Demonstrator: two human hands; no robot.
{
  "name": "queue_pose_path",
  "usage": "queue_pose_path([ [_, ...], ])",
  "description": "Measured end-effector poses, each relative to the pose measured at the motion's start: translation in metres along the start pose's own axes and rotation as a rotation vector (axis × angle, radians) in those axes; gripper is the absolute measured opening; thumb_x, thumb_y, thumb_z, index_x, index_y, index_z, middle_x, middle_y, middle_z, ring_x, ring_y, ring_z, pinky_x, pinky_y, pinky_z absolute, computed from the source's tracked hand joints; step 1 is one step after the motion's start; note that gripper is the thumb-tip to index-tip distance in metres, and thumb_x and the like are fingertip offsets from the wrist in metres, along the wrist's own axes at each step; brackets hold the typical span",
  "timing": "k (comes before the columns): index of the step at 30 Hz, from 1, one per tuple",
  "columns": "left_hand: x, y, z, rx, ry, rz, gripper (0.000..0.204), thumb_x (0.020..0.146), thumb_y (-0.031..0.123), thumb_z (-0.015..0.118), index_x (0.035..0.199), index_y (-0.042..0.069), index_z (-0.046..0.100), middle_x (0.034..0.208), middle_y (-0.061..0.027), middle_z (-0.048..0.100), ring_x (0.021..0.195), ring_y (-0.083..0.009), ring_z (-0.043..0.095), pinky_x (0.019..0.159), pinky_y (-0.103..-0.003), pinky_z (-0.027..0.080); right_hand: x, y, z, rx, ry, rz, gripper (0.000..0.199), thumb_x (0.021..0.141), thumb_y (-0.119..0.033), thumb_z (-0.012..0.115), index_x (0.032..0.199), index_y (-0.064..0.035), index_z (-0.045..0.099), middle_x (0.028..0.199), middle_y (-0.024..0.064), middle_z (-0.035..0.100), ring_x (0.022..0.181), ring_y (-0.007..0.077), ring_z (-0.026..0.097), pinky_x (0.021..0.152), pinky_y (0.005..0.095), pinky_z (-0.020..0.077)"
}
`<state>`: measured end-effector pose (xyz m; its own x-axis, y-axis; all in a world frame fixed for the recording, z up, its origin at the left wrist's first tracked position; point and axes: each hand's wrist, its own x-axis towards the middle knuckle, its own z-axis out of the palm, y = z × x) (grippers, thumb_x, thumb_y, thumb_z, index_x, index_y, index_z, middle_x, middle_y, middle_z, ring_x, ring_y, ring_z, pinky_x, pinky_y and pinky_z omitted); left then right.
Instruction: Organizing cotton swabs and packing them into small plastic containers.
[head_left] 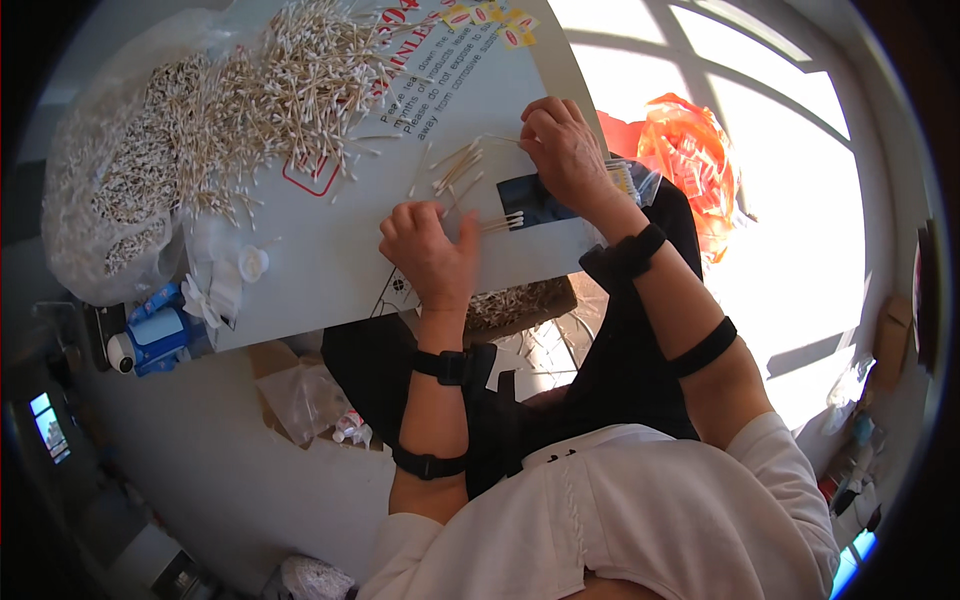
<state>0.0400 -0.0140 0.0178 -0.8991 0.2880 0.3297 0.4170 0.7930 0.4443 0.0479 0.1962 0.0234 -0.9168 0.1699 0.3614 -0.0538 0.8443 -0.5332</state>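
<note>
Right hand (pixel 570 155) pinches one thin swab (pixel 503 138) over grey tabletop (pixel 320 255)

Fine grip up top: thumb + fingertips closed on the slim, pale stick, which pokes out to the L. Left hand (pixel 430 255) sits lower, fingers curled, thumb out & blurred; can't tell if it's gripping the row of swabs (pixel 507 221) by that thumb, rounded cottony tips lying over a dark, flat rectangle (pixel 540 196). Btwn the hands, loose swabs (pixel 458 168) lie at odd angles on the smooth, printed surface. Out L, what a spread: a big bristly heap of swabs (pixel 320 70), sticks every which way, partly in a crinkly clear plastic bag (pixel 70 210). Nr that corner: a small round white cup (pixel 253 264), then a blue-and-white bottle (pixel 160 335). Far R, crumpled shiny orange plastic (pixel 690 160) in hard sun. Below the table edge: a brown box (pixel 570 293) w/ more swabs.
</note>
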Motion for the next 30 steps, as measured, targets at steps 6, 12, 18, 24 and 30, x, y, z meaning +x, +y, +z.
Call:
queue_pose_path([
  [6,0.0,-0.001,0.013,0.053,-0.006,0.041,0.023,0.072,0.014,0.074,0.085,0.01,0.056,0.094,-0.0056,0.053,0.097,-0.0303,0.05,0.08,-0.045,0.037,0.034,-0.017,0.039,0.033,-0.103,-0.009,0.009,0.081,-0.012,0.068,0.087,-0.0086,0.063,0.102,0.0063,0.059,0.102,0.0289,0.054,0.09,0.0406,0.0433],
  [12,0.001,-0.004,0.007,-0.05,-0.08,0.151,0.024,0.078,0.012,0.069,0.1,0.007,0.06,0.105,-0.0091,0.056,0.106,-0.0317,0.051,0.088,-0.049,0.037,0.028,-0.009,0.038,0.102,-0.152,-0.14,0.006,0.081,-0.014,0.068,0.082,-0.0105,0.064,0.1,0.005,0.058,0.1,0.0265,0.055,0.09,0.0404,0.0418],
  [18,0.011,0.002,0.022,0.125,-0.157,0.251,0.073,0.087,0.037,0.066,0.144,0.003,0.039,0.153,-0.0203,0.032,0.144,-0.0358,0.027,0.115,-0.057,0.018,0.015,-0.009,0.031,0.229,-0.23,-0.163,0.005,0.081,-0.011,0.066,0.081,-0.0069,0.063,0.099,0.0063,0.061,0.098,0.0277,0.057,0.086,0.0396,0.044],
  [24,0.009,0.015,0.026,0.182,-0.281,0.175,0.081,0.091,0.049,0.057,0.149,0.0,0.029,0.158,-0.0199,0.023,0.149,-0.035,0.015,0.117,-0.058,0.009,-0.011,-0.018,0.029,0.417,-0.092,0.043,0.006,0.088,-0.006,0.061,0.088,-0.0005,0.063,0.099,0.0096,0.062,0.098,0.0293,0.059,0.085,0.038,0.0473],
  [30,0.027,0.015,0.039,0.145,-0.092,0.092,0.07,0.091,0.039,0.06,0.144,0.0,0.036,0.153,-0.0209,0.032,0.145,-0.0377,0.023,0.114,-0.058,0.017,-0.018,-0.026,0.029,0.631,0.156,0.292,0.013,0.093,-0.007,0.056,0.101,-0.0001,0.064,0.104,0.0126,0.064,0.101,0.0303,0.059,0.089,0.0356,0.0465],
])
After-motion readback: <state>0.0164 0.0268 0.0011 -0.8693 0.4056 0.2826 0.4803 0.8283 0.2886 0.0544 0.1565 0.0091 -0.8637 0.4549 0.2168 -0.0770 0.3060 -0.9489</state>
